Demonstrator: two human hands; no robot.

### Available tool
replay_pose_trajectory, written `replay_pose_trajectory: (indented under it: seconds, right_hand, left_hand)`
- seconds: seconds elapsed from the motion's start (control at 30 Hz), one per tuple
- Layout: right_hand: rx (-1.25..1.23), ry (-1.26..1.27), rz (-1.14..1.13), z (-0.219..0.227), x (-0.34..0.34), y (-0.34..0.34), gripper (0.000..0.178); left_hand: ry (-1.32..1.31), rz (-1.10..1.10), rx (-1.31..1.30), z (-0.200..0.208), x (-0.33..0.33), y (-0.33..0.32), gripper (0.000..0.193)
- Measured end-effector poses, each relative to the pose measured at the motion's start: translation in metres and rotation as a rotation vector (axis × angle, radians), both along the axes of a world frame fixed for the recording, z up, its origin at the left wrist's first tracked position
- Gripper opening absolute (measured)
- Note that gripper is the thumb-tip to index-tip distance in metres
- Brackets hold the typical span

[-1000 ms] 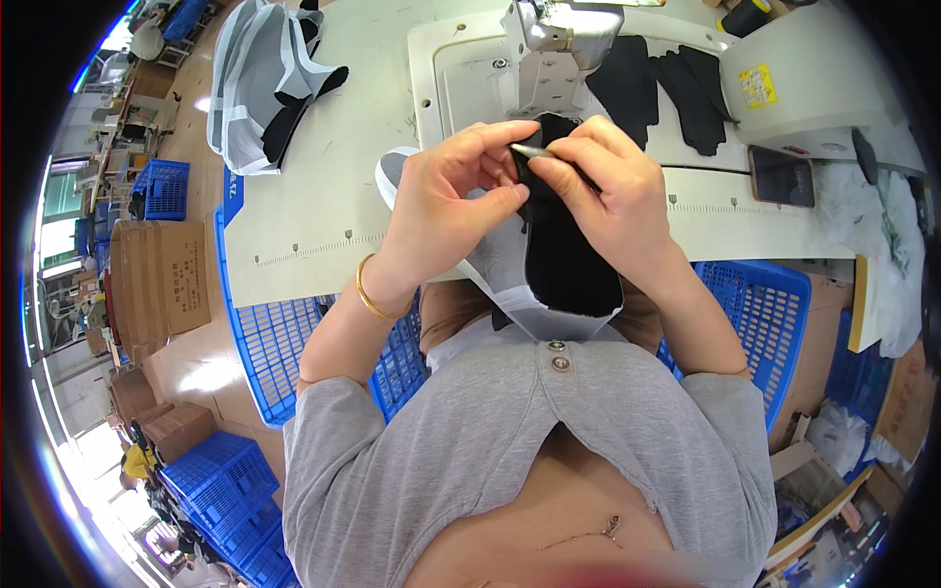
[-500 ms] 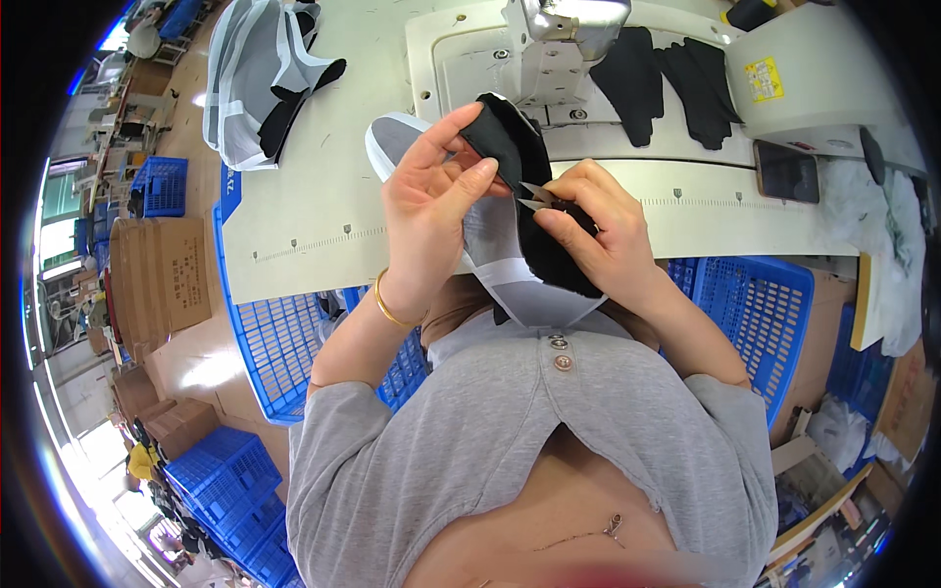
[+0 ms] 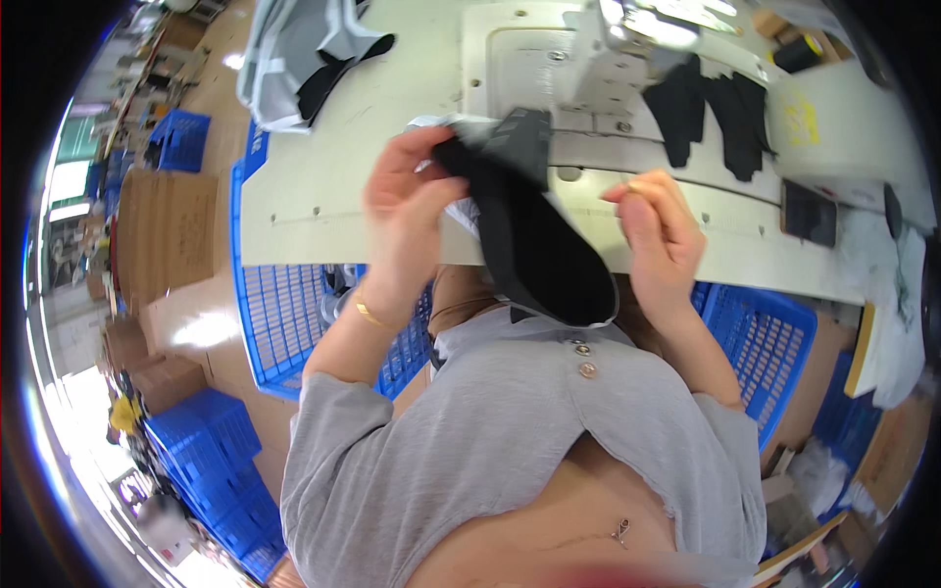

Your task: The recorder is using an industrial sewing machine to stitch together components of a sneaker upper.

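My left hand [image 3: 407, 196] is closed on the upper end of a black and grey sewn fabric piece [image 3: 549, 250], somewhat smeared by motion. Its long black panel, rounded at the lower end, hangs down past the table's front edge in front of my shirt. A dark grey flap and a pale part show behind its top. To the right and apart from the fabric is my right hand [image 3: 667, 235], fingers curled and thumb against the index finger. Whatever lies inside those fingers is hidden; no snips blades show now.
A sewing machine [image 3: 603, 93] stands beyond the fabric on the pale table [image 3: 392, 235]. Black cut pieces [image 3: 676, 113] and a phone [image 3: 809, 213] lie right, grey-and-white sewn pieces [image 3: 294, 64] far left. Blue baskets [image 3: 284, 323] stand below the front edge.
My right hand has drawn away from the fabric to the right, and the snips blades no longer show. The fabric has swung round, its black panel now facing up. The view has shifted slightly.
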State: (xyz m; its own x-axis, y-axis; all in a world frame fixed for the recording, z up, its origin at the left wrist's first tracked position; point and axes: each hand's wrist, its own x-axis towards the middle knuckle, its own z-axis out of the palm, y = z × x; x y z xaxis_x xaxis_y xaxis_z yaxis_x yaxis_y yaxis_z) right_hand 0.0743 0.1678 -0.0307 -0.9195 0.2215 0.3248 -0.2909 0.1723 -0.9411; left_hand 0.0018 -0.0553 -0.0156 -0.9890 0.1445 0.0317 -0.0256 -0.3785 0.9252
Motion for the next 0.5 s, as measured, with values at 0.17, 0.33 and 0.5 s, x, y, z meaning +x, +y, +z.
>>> replay_pose_trajectory:
  seconds: [0.17,0.33,0.5]
  right_hand:
    - [-0.081,-0.066,0.062,-0.016,0.009,0.016,0.020]
    - [-0.114,-0.146,0.156,-0.018,0.001,-0.001,0.023]
    - [-0.020,-0.100,0.214,-0.018,-0.006,-0.015,0.016]
  left_hand:
    - [-0.237,0.257,-0.138,-0.010,-0.008,-0.227,0.015]
    - [-0.221,0.478,-0.571,0.002,0.054,-0.354,0.005]
    - [-0.333,0.436,-1.204,-0.026,0.070,-0.371,0.007]
